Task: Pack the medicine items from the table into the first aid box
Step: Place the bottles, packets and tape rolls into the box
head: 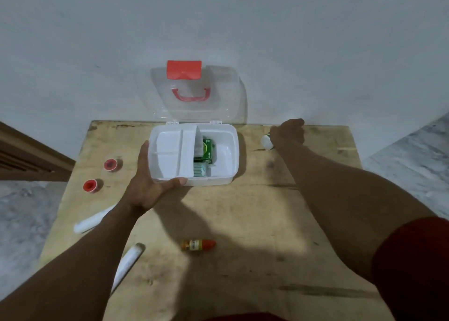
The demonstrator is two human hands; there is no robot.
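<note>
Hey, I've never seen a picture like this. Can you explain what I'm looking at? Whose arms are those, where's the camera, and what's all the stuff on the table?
There is no machine here. The camera is worn on a person's head and looks forward and down, so the two arms reaching in from the bottom are the wearer's own.

The left hand steadies the front left corner of the open first aid box, with its thumb along the front edge. The right hand is curled over a small white bottle lying to the right of the box.

Inside the box are a white tray and a green carton.

Still out on the wooden table are two red tape rolls, two white tubes and a little bottle with an orange cap.
</note>
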